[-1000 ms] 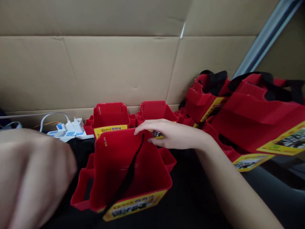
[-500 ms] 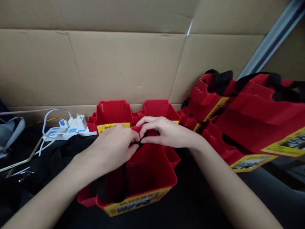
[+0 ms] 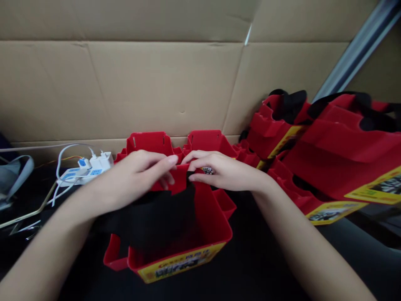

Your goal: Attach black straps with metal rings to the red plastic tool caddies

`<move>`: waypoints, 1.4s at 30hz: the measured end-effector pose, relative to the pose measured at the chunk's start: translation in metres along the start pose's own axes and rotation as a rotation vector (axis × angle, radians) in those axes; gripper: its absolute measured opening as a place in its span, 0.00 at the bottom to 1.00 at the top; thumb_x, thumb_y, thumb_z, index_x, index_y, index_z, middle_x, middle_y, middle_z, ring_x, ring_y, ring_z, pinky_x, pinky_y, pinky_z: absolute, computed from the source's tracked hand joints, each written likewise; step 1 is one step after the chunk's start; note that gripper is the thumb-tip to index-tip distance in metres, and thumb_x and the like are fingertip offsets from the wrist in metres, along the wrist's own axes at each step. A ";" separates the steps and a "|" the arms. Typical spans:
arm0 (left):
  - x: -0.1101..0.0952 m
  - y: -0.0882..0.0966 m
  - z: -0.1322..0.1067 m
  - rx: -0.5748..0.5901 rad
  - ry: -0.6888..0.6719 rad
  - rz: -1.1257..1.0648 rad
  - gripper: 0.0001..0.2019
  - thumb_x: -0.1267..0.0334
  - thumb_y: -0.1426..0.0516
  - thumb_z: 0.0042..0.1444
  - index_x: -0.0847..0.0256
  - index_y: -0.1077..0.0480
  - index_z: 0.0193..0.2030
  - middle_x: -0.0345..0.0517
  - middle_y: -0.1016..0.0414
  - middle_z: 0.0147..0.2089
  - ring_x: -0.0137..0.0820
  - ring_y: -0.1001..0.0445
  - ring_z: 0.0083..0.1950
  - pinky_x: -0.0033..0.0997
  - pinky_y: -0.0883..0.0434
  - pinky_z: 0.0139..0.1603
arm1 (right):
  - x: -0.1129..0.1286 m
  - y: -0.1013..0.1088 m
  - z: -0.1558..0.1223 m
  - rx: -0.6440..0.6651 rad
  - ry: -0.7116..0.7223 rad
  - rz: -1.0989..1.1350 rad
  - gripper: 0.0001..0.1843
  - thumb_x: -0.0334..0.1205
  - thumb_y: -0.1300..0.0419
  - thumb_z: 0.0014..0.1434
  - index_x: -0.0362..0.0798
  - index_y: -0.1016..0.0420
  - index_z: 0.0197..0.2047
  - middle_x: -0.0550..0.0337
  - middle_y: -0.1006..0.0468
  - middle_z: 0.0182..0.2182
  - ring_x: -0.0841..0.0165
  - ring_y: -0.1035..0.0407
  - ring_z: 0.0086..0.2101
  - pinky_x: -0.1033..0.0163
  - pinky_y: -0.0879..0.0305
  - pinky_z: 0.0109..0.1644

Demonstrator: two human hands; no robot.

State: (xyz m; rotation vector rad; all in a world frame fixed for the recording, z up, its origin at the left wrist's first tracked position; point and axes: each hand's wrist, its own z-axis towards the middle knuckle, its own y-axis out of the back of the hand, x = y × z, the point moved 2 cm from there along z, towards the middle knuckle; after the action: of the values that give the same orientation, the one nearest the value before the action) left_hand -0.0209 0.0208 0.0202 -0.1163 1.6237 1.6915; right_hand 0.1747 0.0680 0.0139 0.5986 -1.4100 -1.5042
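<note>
A flat red cardboard carrier [image 3: 209,217] with a yellow label lies on the dark surface in front of me. Both hands meet at its far edge. My left hand [image 3: 138,177] pinches the red top flap, fingers closed over it. My right hand [image 3: 219,171] pinches the same edge where a black strap [image 3: 166,221] comes through; the strap spreads down across the carrier's face.
Two more folded red carriers [image 3: 148,142] stand against the cardboard wall [image 3: 156,83] behind. A pile of assembled red carriers with black handles [image 3: 341,142] leans at the right. A white power strip with chargers [image 3: 84,169] and cables lies at the left.
My left hand came in from the near left to the carrier's top edge beside my right hand. The black strap, a thin diagonal line before, now spreads wide over the carrier.
</note>
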 end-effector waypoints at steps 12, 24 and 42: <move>-0.014 -0.002 -0.007 0.414 -0.231 -0.070 0.10 0.65 0.48 0.58 0.58 0.25 0.31 0.40 0.23 0.31 0.27 0.27 0.32 0.24 0.33 0.34 | -0.009 0.000 -0.004 0.037 -0.048 0.022 0.07 0.38 0.41 0.56 0.49 0.25 0.38 0.57 0.31 0.45 0.67 0.35 0.45 0.60 0.40 0.51; -0.004 0.017 -0.012 0.222 -0.266 0.064 0.08 0.74 0.49 0.54 0.60 0.31 0.35 0.37 0.28 0.31 0.25 0.32 0.32 0.20 0.36 0.32 | -0.007 0.005 -0.005 0.039 0.044 0.166 0.10 0.41 0.46 0.60 0.45 0.26 0.35 0.55 0.32 0.47 0.69 0.35 0.43 0.62 0.40 0.50; 0.004 0.019 -0.021 0.325 -0.127 0.050 0.45 0.58 0.33 0.40 0.45 0.50 0.64 0.38 0.38 0.62 0.33 0.38 0.60 0.26 0.39 0.57 | -0.004 0.003 -0.003 0.040 0.037 0.097 0.12 0.43 0.44 0.59 0.45 0.24 0.32 0.55 0.32 0.49 0.68 0.36 0.44 0.61 0.40 0.49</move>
State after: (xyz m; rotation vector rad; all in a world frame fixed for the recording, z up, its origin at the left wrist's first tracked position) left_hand -0.0442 0.0065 0.0297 0.1895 1.7913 1.4184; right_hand 0.1798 0.0708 0.0148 0.5714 -1.4232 -1.3852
